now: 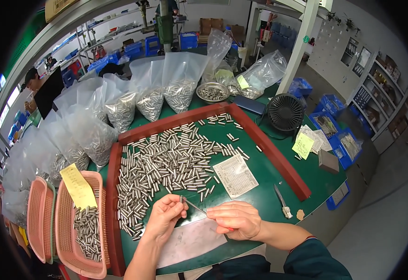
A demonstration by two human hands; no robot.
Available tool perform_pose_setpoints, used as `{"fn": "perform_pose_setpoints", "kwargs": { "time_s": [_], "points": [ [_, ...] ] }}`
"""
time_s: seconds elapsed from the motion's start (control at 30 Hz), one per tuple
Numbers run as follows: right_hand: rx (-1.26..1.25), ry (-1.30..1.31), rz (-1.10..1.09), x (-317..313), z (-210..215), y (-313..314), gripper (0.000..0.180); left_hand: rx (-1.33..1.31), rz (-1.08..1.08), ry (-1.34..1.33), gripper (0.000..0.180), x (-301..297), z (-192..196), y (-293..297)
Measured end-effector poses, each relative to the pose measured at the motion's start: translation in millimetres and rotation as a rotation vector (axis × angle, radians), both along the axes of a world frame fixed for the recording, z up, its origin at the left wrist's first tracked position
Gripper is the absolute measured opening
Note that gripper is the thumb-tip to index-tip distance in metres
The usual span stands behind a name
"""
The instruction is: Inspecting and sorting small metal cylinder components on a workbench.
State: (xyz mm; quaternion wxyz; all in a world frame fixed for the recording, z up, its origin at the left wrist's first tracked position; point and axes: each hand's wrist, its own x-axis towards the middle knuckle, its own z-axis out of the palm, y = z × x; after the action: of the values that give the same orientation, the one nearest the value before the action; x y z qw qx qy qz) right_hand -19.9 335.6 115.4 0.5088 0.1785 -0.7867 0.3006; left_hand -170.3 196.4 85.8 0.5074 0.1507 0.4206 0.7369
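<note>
My left hand (167, 217) is closed, pinching a small metal pin (181, 199) between thumb and fingertips. My right hand (235, 221) grips a slim metal rod-like tool (194, 206); a bit of red shows under its fingers, and its exact kind is unclear. The tool's far end meets or nearly meets the pin. Beyond my hands, a large heap of short metal pins (166, 161) spreads over the green table (278, 172). A printed sheet (235, 176) lies just past my right hand. Under both hands is a pale, smudged sheet (190, 245).
A red-brown frame (269, 149) borders the pins. Pink baskets (63, 233) stand at left, one holding pins and a yellow note (78, 186). Filled plastic bags (150, 88) line the back. At right are a black fan (285, 113), a knife (281, 196) and blue bins (348, 144).
</note>
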Motion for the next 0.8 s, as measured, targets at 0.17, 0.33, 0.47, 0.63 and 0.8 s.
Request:
{"fn": "perform_pose_setpoints", "kwargs": {
  "time_s": [0.17, 0.33, 0.47, 0.63, 0.8],
  "points": [
    [-0.058, 0.038, -0.003, 0.5, 1.1, 0.3, 0.025, 0.088, -0.053, -0.136, 0.013, 0.4, -2.6, 1.1],
    [-0.069, 0.029, -0.02, 1.8, 3.2, -0.1, 0.024, 0.118, -0.071, -0.155, 0.016, 0.5, -1.0, 0.9],
    [-0.204, -0.031, -0.048, 4.0, 5.9, -2.5, 0.018, 0.172, -0.042, -0.114, 0.017, 0.9, 3.2, 2.5],
    [-0.225, -0.044, -0.039, 0.9, 4.1, -5.4, 0.016, 0.147, -0.007, -0.138, 0.016, -0.7, 2.3, 0.8],
    [-0.1, -0.029, 0.049, -2.8, 4.2, -6.9, 0.015, 0.147, 0.001, -0.167, 0.011, -3.0, 4.8, 0.0]
  ]
}}
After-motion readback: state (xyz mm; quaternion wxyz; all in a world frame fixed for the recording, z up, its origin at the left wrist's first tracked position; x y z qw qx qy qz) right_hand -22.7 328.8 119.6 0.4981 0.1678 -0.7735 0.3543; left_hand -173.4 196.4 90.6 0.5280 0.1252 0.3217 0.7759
